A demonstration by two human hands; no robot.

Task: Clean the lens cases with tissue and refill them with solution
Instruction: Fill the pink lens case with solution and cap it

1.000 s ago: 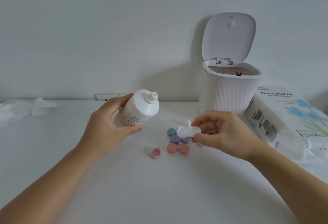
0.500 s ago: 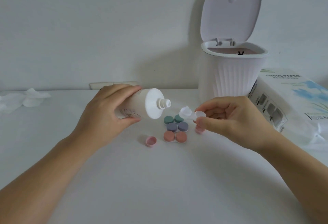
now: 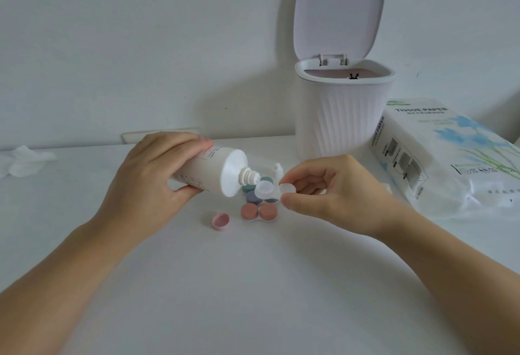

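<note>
Fingers of the left hand (image 3: 146,185) curled round the tilted solution bottle (image 3: 209,174), its nozzle just above the clear lens case (image 3: 271,189), which the right hand (image 3: 334,194) pinched above 3 coloured cases (image 3: 259,212) on the table (image 3: 253,284).

- Left hand (image 3: 149,183) holds the solution bottle (image 3: 209,174) tipped over mid-table (image 3: 253,298), nozzle pointing right.
- Right hand (image 3: 332,191), just right of it, pinches the open lens case (image 3: 271,190) right at the nozzle.
- Below them on the table sits a cluster of capped lens cases (image 3: 259,211).
- A loose cap (image 3: 221,221) lies just left of that cluster.
- Bin (image 3: 340,118) stands at the back edge, right of centre, against the wall, lid up.
- Tissue pack (image 3: 450,157) lies right of the bin, by the right edge.
- Crumpled tissue (image 3: 22,159) rests at the far left, near the back edge.
</note>
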